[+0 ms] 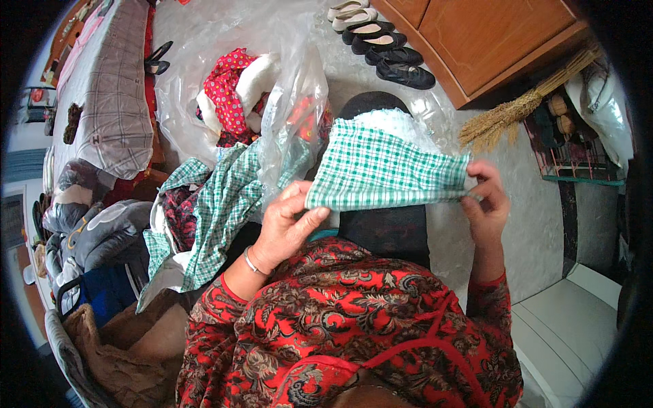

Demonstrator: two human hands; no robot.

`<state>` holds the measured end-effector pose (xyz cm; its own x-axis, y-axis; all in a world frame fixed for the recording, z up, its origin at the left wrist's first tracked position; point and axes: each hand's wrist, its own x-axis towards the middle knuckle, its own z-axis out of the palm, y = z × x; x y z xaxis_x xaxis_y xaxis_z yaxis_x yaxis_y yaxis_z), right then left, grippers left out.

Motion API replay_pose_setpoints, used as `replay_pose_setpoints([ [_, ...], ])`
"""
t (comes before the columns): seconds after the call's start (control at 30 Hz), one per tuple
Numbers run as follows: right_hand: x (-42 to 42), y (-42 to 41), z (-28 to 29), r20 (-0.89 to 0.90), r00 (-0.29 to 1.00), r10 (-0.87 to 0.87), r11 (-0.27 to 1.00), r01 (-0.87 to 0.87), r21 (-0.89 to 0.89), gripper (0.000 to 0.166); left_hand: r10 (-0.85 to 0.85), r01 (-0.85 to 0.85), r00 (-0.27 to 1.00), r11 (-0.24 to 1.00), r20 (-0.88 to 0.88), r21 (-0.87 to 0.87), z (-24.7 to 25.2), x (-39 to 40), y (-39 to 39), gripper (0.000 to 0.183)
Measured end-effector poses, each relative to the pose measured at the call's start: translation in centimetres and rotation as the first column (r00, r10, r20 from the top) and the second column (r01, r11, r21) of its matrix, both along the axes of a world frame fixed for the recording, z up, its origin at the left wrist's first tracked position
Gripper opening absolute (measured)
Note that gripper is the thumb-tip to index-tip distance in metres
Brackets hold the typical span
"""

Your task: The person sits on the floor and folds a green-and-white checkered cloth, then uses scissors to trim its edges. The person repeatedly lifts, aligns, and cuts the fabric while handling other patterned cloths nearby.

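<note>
Stretched between my two hands is a piece of green-and-white checked cloth [387, 160], held above my dark-trousered lap. Its near edge is folded over into a strip. My left hand [293, 217] pinches the near left corner between thumb and fingers. At the right end, my right hand [484, 201] grips the edge with thumb and fingertips. White fluffy material [398, 122] shows behind the cloth's far edge. To the left, a larger green checked cloth [224, 204] is draped over my leg, with a dark floral fabric [181, 219] partly inside it.
A clear plastic bag [178, 102] holding red dotted fabric [228, 94] lies ahead. Several pairs of shoes [380, 48] line a wooden cabinet [495, 41]. A straw broom [515, 112] leans at right beside a wire rack [576, 163]. A bed or sofa [102, 92] stands left.
</note>
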<state>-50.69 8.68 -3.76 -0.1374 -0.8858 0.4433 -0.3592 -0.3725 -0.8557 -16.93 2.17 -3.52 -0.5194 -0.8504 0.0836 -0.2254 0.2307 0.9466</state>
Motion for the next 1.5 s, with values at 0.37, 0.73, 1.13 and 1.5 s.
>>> replay_pose_setpoints([
  [0.37,0.1,-12.8,-4.1,-0.189,0.977,-0.098,0.967,0.139,0.214,0.043,0.358,-0.279,0.914,0.895,0.188,-0.348,-0.5,-6.9,-8.1,0.064],
  [0.73,3.5,-8.7,-3.8,-0.384,0.922,-0.055,0.993,0.089,0.071,0.026,0.118,0.067,0.960,0.782,0.253,-0.619,-0.4,-10.0,-5.2,0.078],
  [1.13,7.9,-7.3,6.1,-0.748,0.643,0.166,0.822,-0.509,-0.255,0.020,-0.085,0.235,0.944,0.853,0.319,-0.466,7.8,1.3,-1.1,0.028],
  [1.5,20.4,-8.5,9.7,-0.771,0.371,0.518,0.418,-0.896,-0.150,0.030,0.130,0.021,0.917,0.928,0.376,-0.371,13.2,14.0,8.3,0.035],
])
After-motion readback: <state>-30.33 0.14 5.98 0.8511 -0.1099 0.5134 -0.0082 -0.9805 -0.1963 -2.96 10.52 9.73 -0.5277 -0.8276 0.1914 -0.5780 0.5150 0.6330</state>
